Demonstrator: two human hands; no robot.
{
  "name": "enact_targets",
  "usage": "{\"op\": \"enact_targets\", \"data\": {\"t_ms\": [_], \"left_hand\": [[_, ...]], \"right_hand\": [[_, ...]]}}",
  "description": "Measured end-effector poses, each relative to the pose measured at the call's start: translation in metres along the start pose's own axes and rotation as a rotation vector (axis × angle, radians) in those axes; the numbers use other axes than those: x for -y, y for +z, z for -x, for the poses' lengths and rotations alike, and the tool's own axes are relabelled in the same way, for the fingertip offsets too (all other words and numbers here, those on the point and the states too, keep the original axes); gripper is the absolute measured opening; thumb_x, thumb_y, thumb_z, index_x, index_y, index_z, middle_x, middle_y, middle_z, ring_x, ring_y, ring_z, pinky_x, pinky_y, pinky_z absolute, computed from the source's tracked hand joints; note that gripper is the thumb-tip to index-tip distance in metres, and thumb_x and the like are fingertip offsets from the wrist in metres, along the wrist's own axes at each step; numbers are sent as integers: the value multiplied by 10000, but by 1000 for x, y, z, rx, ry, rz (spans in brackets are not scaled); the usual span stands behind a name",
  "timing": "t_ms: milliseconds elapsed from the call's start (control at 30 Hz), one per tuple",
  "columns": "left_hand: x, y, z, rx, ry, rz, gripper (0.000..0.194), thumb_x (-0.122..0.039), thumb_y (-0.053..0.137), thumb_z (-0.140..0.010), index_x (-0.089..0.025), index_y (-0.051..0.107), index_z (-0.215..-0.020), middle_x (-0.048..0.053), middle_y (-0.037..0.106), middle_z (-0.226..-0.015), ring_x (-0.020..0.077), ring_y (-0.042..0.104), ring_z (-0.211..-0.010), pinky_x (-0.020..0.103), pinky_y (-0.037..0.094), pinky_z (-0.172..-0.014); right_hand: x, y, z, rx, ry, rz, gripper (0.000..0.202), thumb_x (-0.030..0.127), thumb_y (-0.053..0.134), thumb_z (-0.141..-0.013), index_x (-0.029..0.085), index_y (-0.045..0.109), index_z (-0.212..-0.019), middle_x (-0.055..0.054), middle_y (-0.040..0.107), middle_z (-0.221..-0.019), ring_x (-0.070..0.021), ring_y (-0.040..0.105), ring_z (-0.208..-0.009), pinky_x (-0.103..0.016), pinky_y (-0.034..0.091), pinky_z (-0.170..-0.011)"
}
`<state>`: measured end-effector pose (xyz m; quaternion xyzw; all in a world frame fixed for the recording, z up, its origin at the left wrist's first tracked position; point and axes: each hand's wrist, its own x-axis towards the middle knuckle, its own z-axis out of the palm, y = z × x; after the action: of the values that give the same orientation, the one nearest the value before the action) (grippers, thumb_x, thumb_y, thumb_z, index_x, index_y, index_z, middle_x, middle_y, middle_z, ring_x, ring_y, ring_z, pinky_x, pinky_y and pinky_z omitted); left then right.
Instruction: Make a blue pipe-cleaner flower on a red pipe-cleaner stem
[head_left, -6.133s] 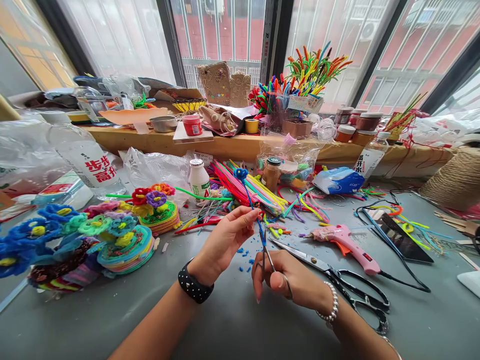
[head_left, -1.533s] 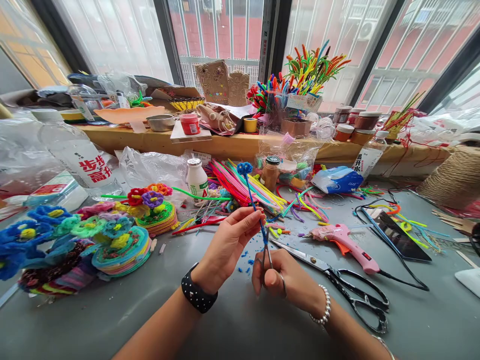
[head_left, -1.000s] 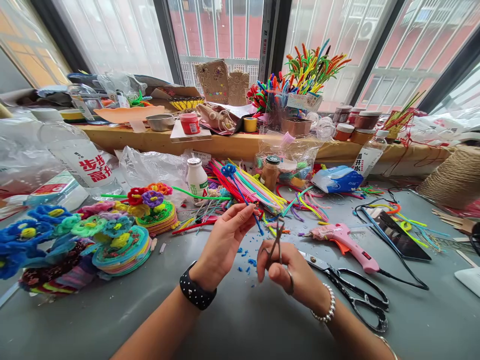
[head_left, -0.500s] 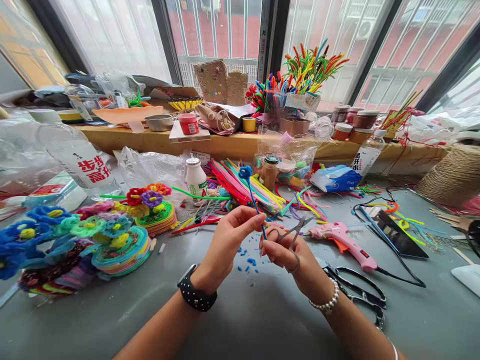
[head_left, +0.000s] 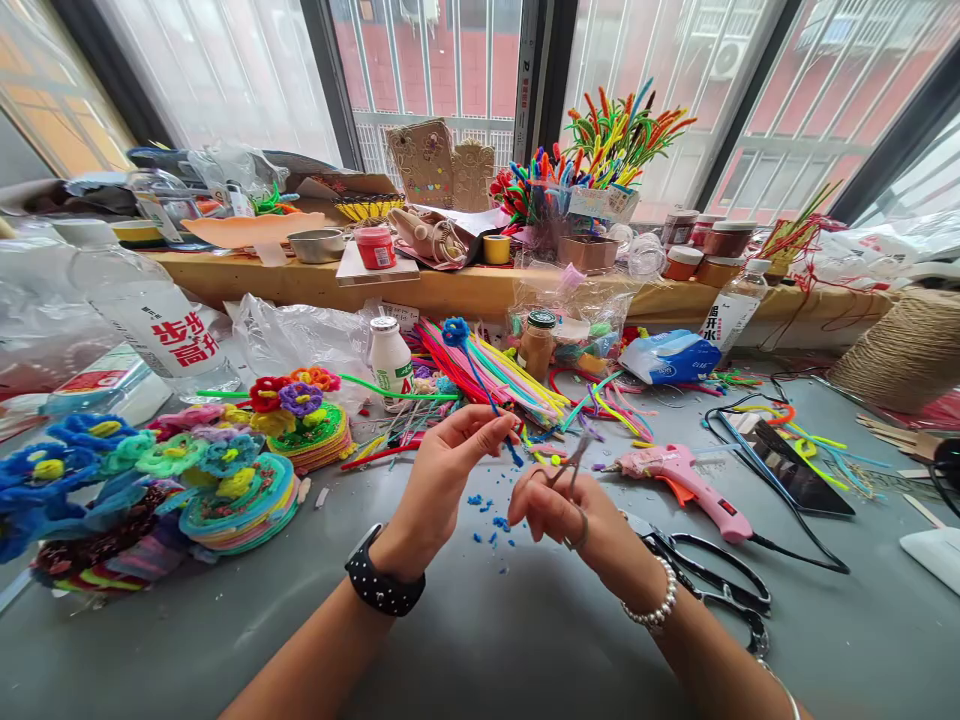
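Note:
Between thumb and fingers, my left hand pinches a blue pipe cleaner. The pipe cleaner has a fuzzy blue ball-like head at its upper end, leaning to the left, and its lower end pokes out below the fingertips. My right hand holds small metal scissors, with a finger through a handle loop and the blades pointing up and away. The right fingers are apart from the pipe cleaner. Blue fuzz clippings lie on the grey table between and below my hands.
Pipe-cleaner flowers and round coasters stand at left. Loose pipe cleaners and a white bottle lie beyond my hands. At right are a pink glue gun, large black-handled scissors, a phone and twine.
My right hand has drawn away from the pipe cleaner's lower end and moved slightly down. My left hand has shifted a little left, and the blue head now leans further left.

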<state>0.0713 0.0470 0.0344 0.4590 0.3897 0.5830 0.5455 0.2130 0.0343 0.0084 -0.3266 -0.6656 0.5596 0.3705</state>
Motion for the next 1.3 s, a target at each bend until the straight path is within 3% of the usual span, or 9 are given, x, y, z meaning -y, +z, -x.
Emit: {"op": "enact_targets", "data": {"t_ms": [100,267,500,667,933,1300], "left_hand": [[0,-2,-1,-12,2,23,64,-221,624,-650,-164,595,-650,-33,550,-640,66,448,-621,175,354,-617],[-1,0,0,2,-14,11,69,-234,621,-653,-168,605,-661,-32,545,-635,65,445,-623,172,347,-608],[1,0,1,7,-28,-19,78,-222,627,-642,-159,581,-640,-38,491,-624,57,390,-569,181,327,-565],[1,1,0,-11,-20,-35,88,-236,618,-648,-163,570,-659,-33,486,-636,68,382,-573,199,309,-552],[1,1,0,-19,-13,-48,130,-246,622,-642,-160,529,-617,-46,446,-601,65,344,-548,202,280,-525],[0,2,0,-13,-13,-88,205,-248,604,-660,-164,437,-578,-65,367,-562,65,297,-524,205,259,-512]], "right_hand": [[0,1,1,154,-22,146,627,665,297,-701,120,604,-751,-12,469,-633,-108,428,-573,-236,335,-544],[2,3,5,318,-29,198,732,721,215,-660,118,607,-798,-8,477,-628,-103,418,-563,-223,338,-541],[1,3,4,285,-31,288,734,731,233,-635,122,611,-795,-38,557,-730,-122,468,-625,-230,357,-570],[0,2,4,255,-24,319,764,746,218,-620,116,620,-779,-40,562,-694,-125,477,-603,-237,363,-555],[-4,3,2,221,-36,379,740,736,241,-628,107,630,-612,-64,580,-652,-143,524,-612,-243,381,-580],[-5,4,3,195,64,502,737,758,247,-590,123,611,-683,-57,577,-657,-133,496,-574,-234,380,-540]]}}
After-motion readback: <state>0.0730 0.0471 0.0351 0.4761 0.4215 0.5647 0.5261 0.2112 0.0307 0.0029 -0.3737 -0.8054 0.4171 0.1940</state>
